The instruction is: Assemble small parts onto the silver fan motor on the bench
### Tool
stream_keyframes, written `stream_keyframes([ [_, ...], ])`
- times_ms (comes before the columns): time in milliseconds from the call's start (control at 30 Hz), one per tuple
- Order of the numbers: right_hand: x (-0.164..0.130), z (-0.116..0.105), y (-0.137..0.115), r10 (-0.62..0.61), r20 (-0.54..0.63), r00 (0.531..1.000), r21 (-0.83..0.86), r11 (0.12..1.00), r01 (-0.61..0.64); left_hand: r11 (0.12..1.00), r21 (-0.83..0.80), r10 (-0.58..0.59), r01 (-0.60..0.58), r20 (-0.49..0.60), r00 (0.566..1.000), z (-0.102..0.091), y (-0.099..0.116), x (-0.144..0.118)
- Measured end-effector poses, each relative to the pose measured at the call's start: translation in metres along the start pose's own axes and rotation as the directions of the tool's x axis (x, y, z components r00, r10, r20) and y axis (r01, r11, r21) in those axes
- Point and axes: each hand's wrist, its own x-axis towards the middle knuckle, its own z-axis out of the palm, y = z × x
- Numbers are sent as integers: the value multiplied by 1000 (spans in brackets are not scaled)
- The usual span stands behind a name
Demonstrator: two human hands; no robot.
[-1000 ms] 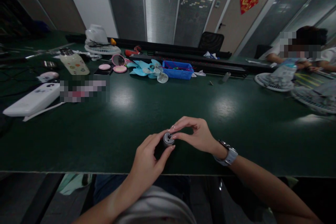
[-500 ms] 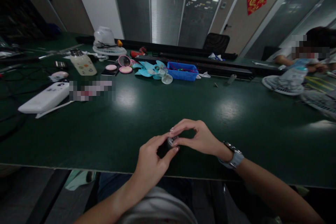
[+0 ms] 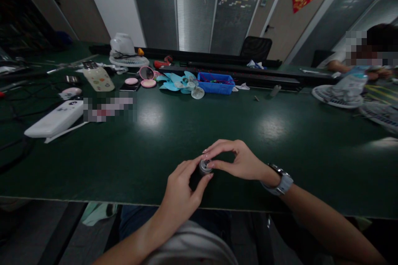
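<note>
A small silver metal cylinder that looks like a small motor (image 3: pixel 205 167) stands near the table's front edge, its round top facing up. My left hand (image 3: pixel 183 186) grips its side, with the forefinger behind it and the thumb in front. The fingertips of my right hand (image 3: pixel 238 159) are closed at its top, the thumb resting on the upper face. A dark bit shows beside the right thumb, too small to name. Fingers hide part of the cylinder's rim.
Light-blue fan blades (image 3: pixel 178 83) and a blue bin (image 3: pixel 216 83) with wires lie ahead. A white device (image 3: pixel 56 118) and bottle (image 3: pixel 99 78) are left. A small cylinder (image 3: pixel 275 90) stands ahead right. Fan parts (image 3: pixel 342 91) are near another person (image 3: pixel 370 51) at right.
The view has shifted slightly. The motor's top face shows more fully now, and the gap between my left finger and thumb looks a little wider. Both hands stay at the motor.
</note>
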Motion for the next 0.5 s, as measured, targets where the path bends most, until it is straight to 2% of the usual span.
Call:
stream_keyframes([
  [167, -3, 3, 2, -23, -109, 994, -42, 999, 19, 1000, 10, 8, -8, 16, 1000, 0, 1, 1],
  [367, -2, 3, 0, -14, -91, 996, -92, 996, 5, 1000, 9, 3, -3, 23, 1000, 1, 1, 0],
  [500, -3, 3, -4, -58, -88, 994, -181, 983, 41, 1000, 7, 14, -14, 25, 1000, 0, 1, 0],
])
